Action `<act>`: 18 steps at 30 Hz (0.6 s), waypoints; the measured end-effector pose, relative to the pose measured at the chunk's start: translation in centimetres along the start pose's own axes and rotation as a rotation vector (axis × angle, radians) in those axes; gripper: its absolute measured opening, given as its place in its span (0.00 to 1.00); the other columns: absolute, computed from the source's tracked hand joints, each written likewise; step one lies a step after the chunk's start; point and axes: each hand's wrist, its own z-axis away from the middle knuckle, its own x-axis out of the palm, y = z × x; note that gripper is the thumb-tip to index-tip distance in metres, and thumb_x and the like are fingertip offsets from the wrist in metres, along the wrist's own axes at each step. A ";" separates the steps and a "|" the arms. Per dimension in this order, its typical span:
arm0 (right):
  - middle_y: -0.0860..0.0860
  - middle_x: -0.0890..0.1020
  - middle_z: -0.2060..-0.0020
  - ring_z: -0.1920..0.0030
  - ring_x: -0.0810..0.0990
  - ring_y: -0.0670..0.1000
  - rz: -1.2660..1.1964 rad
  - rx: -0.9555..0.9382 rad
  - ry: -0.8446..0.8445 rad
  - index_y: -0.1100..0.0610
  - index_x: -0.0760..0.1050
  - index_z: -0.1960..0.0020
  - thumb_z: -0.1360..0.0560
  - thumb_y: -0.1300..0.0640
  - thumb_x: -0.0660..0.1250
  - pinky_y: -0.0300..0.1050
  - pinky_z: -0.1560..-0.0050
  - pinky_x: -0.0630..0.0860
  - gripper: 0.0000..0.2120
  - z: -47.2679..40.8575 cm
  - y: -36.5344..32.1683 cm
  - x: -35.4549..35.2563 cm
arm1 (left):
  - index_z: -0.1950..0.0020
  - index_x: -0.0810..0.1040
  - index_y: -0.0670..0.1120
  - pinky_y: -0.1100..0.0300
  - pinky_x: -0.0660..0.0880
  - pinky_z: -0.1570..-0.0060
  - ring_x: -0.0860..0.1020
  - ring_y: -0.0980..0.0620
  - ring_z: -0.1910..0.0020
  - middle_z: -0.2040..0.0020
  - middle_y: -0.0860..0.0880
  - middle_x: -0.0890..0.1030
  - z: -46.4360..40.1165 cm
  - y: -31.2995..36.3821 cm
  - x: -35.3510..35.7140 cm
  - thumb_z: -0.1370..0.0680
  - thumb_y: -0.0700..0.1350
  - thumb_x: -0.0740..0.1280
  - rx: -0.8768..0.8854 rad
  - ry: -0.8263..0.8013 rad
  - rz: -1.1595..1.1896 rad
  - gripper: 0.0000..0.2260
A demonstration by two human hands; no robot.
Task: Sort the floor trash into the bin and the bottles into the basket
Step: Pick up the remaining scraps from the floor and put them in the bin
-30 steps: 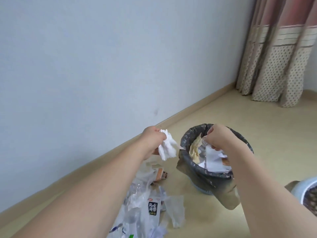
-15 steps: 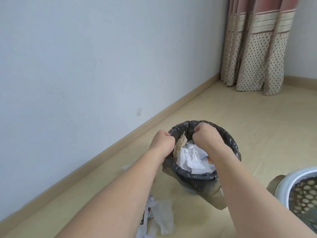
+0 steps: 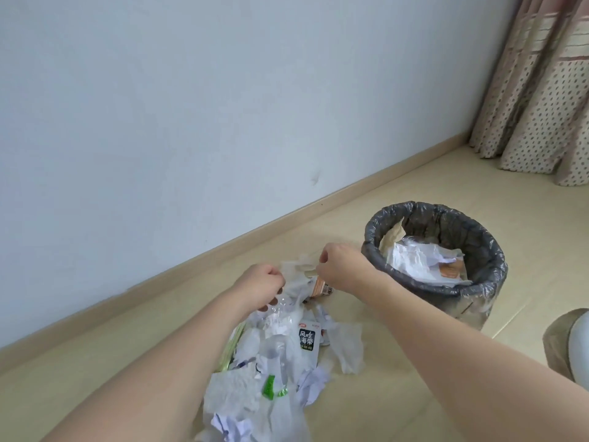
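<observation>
Both hands have left the bin (image 3: 478,283) and come back to the trash pile (image 3: 280,362) on the floor beside it. Left hand (image 3: 261,287) has its grip closed on a clear plastic wrapper (image 3: 280,309); right hand (image 3: 341,261) pinches a white tissue (image 3: 296,269) at the pile's far edge.

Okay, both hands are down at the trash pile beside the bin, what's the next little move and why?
Probably close both hands on the tissue and lift it toward the bin. The left hand and right hand are pinching at a crumpled white tissue at the pile's far edge, the bin stands open just to the right, and much litter remains on the floor.
</observation>
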 end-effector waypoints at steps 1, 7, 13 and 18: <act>0.56 0.79 0.46 0.51 0.77 0.55 0.020 -0.006 -0.054 0.61 0.73 0.43 0.25 0.58 0.59 0.45 0.54 0.74 0.13 0.5 -0.6 1.0 | 0.47 0.77 0.43 0.58 0.76 0.63 0.79 0.50 0.62 0.50 0.45 0.81 0.9 -1.9 -0.3 0.21 0.42 0.59 -0.023 -0.027 -0.018 0.08; 0.53 0.75 0.68 0.70 0.71 0.52 0.324 -0.040 -0.518 0.58 0.67 0.66 0.28 0.56 0.61 0.40 0.70 0.65 0.10 4.3 -2.7 9.4 | 0.53 0.74 0.45 0.60 0.70 0.64 0.77 0.49 0.63 0.54 0.47 0.77 4.8 -14.5 -1.6 0.22 0.42 0.60 -0.206 -0.173 -0.109 0.04; 0.51 0.75 0.74 0.75 0.73 0.49 0.570 -0.037 -0.852 0.58 0.70 0.67 0.25 0.48 0.64 0.39 0.69 0.69 0.17 10.4 -3.4 16.6 | 0.64 0.64 0.48 0.62 0.58 0.73 0.64 0.49 0.71 0.67 0.48 0.66 7.3 -21.5 -1.5 0.27 0.37 0.57 -0.233 -0.241 -0.184 0.08; 0.48 0.75 0.70 0.69 0.75 0.51 0.726 -0.058 -0.967 0.55 0.74 0.62 0.32 0.44 0.71 0.39 0.67 0.69 0.14 14.3 -1.4 22.0 | 0.59 0.69 0.48 0.59 0.60 0.69 0.66 0.50 0.66 0.63 0.49 0.70 8.7 -25.3 0.8 0.26 0.41 0.61 -0.214 -0.262 -0.290 0.04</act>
